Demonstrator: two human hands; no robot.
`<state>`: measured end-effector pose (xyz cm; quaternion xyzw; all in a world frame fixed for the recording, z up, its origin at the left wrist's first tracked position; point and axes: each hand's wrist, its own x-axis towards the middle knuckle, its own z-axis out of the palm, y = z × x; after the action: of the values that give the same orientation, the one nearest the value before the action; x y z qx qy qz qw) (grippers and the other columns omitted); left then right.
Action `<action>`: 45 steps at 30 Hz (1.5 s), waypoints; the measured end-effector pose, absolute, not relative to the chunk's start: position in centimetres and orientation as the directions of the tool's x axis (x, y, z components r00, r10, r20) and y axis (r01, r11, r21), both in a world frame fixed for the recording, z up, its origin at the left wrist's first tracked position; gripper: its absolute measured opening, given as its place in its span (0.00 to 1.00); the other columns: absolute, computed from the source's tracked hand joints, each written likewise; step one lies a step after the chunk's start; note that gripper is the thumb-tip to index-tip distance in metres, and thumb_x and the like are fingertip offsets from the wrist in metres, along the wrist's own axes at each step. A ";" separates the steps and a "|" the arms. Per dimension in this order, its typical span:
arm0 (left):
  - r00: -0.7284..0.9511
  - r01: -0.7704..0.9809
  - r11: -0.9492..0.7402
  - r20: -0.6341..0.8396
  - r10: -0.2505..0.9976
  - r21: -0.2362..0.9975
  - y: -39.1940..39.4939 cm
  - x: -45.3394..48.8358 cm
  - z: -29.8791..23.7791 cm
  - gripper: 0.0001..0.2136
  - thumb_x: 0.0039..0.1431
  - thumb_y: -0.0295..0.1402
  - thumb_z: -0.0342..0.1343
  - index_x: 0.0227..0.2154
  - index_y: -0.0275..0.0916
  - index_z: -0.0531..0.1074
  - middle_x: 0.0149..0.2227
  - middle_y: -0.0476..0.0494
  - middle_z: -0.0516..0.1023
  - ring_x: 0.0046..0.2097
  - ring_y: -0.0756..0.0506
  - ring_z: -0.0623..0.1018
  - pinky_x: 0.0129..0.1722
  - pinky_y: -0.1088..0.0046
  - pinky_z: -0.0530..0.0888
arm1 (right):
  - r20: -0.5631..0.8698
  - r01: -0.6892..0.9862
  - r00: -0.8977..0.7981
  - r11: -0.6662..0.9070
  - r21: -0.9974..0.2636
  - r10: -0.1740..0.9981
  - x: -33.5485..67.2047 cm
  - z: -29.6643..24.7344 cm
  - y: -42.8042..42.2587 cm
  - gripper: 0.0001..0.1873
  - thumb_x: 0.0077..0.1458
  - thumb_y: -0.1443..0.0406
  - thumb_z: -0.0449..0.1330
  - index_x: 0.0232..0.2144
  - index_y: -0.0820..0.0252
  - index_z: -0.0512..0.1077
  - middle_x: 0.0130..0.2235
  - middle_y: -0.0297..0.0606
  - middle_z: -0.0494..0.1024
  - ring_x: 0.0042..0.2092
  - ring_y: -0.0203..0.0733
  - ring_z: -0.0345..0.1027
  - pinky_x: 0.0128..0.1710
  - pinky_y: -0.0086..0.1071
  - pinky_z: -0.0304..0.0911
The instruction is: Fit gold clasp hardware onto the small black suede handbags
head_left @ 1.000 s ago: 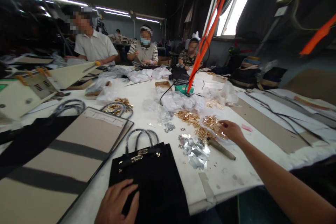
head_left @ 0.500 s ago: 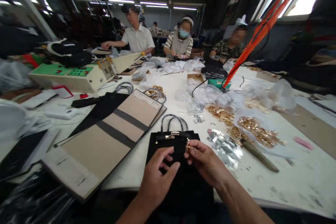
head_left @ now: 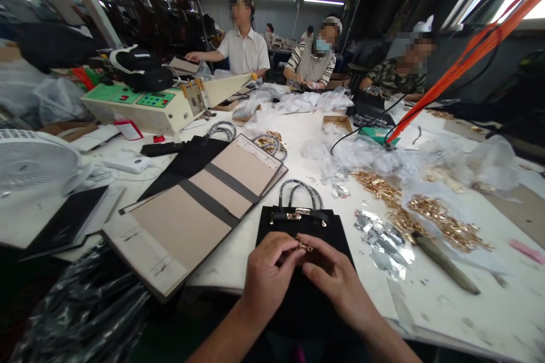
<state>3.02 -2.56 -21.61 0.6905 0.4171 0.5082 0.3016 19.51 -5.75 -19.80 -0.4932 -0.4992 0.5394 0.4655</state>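
A black handbag (head_left: pixel 309 227) with grey handles and a gold clasp lies flat on the white table (head_left: pixel 238 261) in front of me. Over its lower half my left hand (head_left: pixel 268 281) and my right hand (head_left: pixel 336 281) meet, fingers pinched together on a small gold metal fitting (head_left: pixel 304 246). Heaps of gold fittings (head_left: pixel 443 224) and torn silver foil wrappers (head_left: pixel 383 238) lie to the right of the bag. A dark-handled tool (head_left: pixel 445 264) rests beside them.
A beige board with dark straps (head_left: pixel 200 204) lies left of the bag, a cream machine with a green panel (head_left: pixel 149 108) behind it, a white fan (head_left: pixel 34 159) at far left. Three people work across the table. Orange straps (head_left: pixel 460 62) hang at right.
My right hand came back from the gold heap with a fitting and joined the left hand over the bag. The view swung left and down.
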 end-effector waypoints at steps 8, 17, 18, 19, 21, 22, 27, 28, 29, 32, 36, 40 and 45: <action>0.214 0.539 -0.536 0.511 0.833 0.649 0.3 1.7 -23.0 0.18 0.60 0.27 0.63 0.53 0.46 0.73 0.51 0.42 0.80 0.53 0.39 0.78 0.56 0.57 0.75 | -0.035 0.111 0.104 -0.047 -0.993 0.994 20.3 -22.5 -2.4 0.17 0.58 0.51 0.67 0.47 0.50 0.81 0.44 0.37 0.83 0.44 0.50 0.76 0.50 0.44 0.70; 0.110 0.857 -0.255 0.325 0.939 0.447 6.1 2.0 -24.6 0.18 0.58 0.39 0.65 0.51 0.42 0.73 0.48 0.39 0.76 0.51 0.37 0.76 0.51 0.59 0.74 | 0.279 0.481 -0.029 0.258 -0.838 0.960 21.5 -23.9 0.9 0.07 0.65 0.59 0.61 0.42 0.51 0.78 0.54 0.41 0.78 0.57 0.51 0.71 0.61 0.47 0.64; 0.105 0.858 -0.252 0.328 0.939 0.448 6.3 2.2 -24.4 0.14 0.60 0.39 0.64 0.47 0.43 0.75 0.46 0.40 0.76 0.49 0.38 0.77 0.50 0.60 0.74 | 0.287 0.487 -0.007 0.254 -0.836 0.958 21.5 -24.1 0.9 0.08 0.65 0.58 0.60 0.42 0.51 0.78 0.57 0.42 0.77 0.59 0.52 0.70 0.63 0.49 0.63; 0.093 0.847 -0.253 0.338 0.936 0.468 6.4 2.3 -24.3 0.12 0.61 0.39 0.63 0.45 0.43 0.75 0.46 0.41 0.76 0.49 0.38 0.77 0.49 0.61 0.74 | 0.297 0.492 0.020 0.249 -0.834 0.955 21.6 -24.4 0.8 0.09 0.66 0.58 0.60 0.43 0.51 0.78 0.59 0.43 0.75 0.61 0.53 0.68 0.65 0.50 0.61; 0.051 0.789 -0.270 0.379 0.924 0.552 6.5 2.4 -24.1 0.10 0.64 0.39 0.61 0.45 0.43 0.74 0.48 0.40 0.76 0.51 0.38 0.77 0.50 0.60 0.74 | 0.318 0.498 0.081 0.238 -0.834 0.945 21.7 -24.8 0.5 0.10 0.66 0.57 0.59 0.45 0.50 0.78 0.62 0.43 0.73 0.64 0.54 0.65 0.67 0.53 0.58; 0.014 0.743 -0.276 0.399 0.917 0.609 6.5 2.3 -24.0 0.12 0.64 0.39 0.60 0.48 0.43 0.73 0.50 0.39 0.75 0.53 0.38 0.76 0.52 0.59 0.74 | 0.327 0.502 0.109 0.232 -0.833 0.939 21.7 -24.9 0.5 0.11 0.66 0.56 0.59 0.46 0.50 0.78 0.63 0.43 0.72 0.65 0.53 0.65 0.67 0.53 0.57; -0.174 0.190 0.014 0.019 0.985 0.982 6.5 1.5 -22.8 0.25 0.60 0.42 0.64 0.57 0.40 0.69 0.53 0.39 0.78 0.49 0.40 0.80 0.52 0.60 0.76 | 0.359 0.506 0.181 0.226 -0.832 0.915 22.2 -24.6 0.7 0.11 0.67 0.57 0.58 0.46 0.51 0.76 0.61 0.43 0.74 0.63 0.52 0.66 0.67 0.53 0.58; -0.130 0.005 0.129 -0.127 0.983 0.992 6.4 1.3 -22.3 0.24 0.58 0.42 0.65 0.55 0.40 0.70 0.49 0.40 0.80 0.46 0.41 0.81 0.49 0.62 0.77 | 0.362 0.507 0.168 0.234 -0.829 0.917 22.4 -24.4 0.8 0.11 0.67 0.57 0.58 0.46 0.51 0.77 0.60 0.43 0.74 0.62 0.52 0.67 0.66 0.52 0.59; -0.040 -0.160 0.242 -0.252 0.967 0.957 6.4 1.1 -21.8 0.23 0.57 0.42 0.67 0.52 0.38 0.72 0.45 0.41 0.82 0.44 0.42 0.82 0.47 0.64 0.78 | 0.363 0.509 0.146 0.245 -0.825 0.920 22.6 -24.0 1.0 0.11 0.67 0.57 0.58 0.46 0.50 0.77 0.59 0.43 0.75 0.61 0.52 0.68 0.66 0.52 0.60; 0.270 -0.423 0.502 -0.424 0.865 0.755 6.2 0.7 -20.5 0.15 0.55 0.38 0.67 0.42 0.35 0.77 0.37 0.42 0.84 0.39 0.41 0.84 0.43 0.65 0.80 | 0.347 0.505 0.036 0.282 -0.815 0.937 23.7 -22.9 1.7 0.10 0.66 0.56 0.60 0.45 0.49 0.79 0.55 0.42 0.76 0.58 0.50 0.70 0.62 0.48 0.64; 0.467 -0.544 0.617 -0.406 0.786 0.569 5.7 1.0 -20.5 0.13 0.58 0.34 0.61 0.44 0.34 0.79 0.38 0.40 0.86 0.41 0.39 0.85 0.45 0.61 0.81 | 0.265 0.486 -0.127 0.293 -0.823 0.956 25.8 -21.5 2.6 0.10 0.66 0.56 0.61 0.44 0.49 0.80 0.46 0.38 0.79 0.50 0.47 0.73 0.54 0.41 0.67; 0.619 -0.533 0.732 -0.395 0.679 0.424 4.9 1.9 -21.7 0.14 0.61 0.35 0.59 0.44 0.31 0.80 0.38 0.36 0.86 0.43 0.37 0.85 0.49 0.59 0.80 | 0.182 0.512 -0.255 0.292 -0.808 0.950 27.4 -20.8 3.2 0.11 0.66 0.56 0.61 0.44 0.50 0.80 0.44 0.38 0.80 0.47 0.47 0.74 0.51 0.41 0.68; 0.674 -0.565 0.777 -0.388 0.629 0.276 5.1 2.7 -22.4 0.18 0.66 0.40 0.55 0.49 0.29 0.78 0.39 0.33 0.86 0.44 0.34 0.85 0.51 0.57 0.78 | 0.170 0.555 -0.312 0.324 -0.766 0.935 28.1 -20.7 3.7 0.11 0.68 0.58 0.59 0.46 0.52 0.78 0.46 0.39 0.81 0.49 0.46 0.74 0.52 0.39 0.68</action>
<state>2.74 5.07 -22.39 0.0666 0.2367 0.3272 0.9124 28.13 3.70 -20.73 -0.4957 -0.7510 0.3034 0.3133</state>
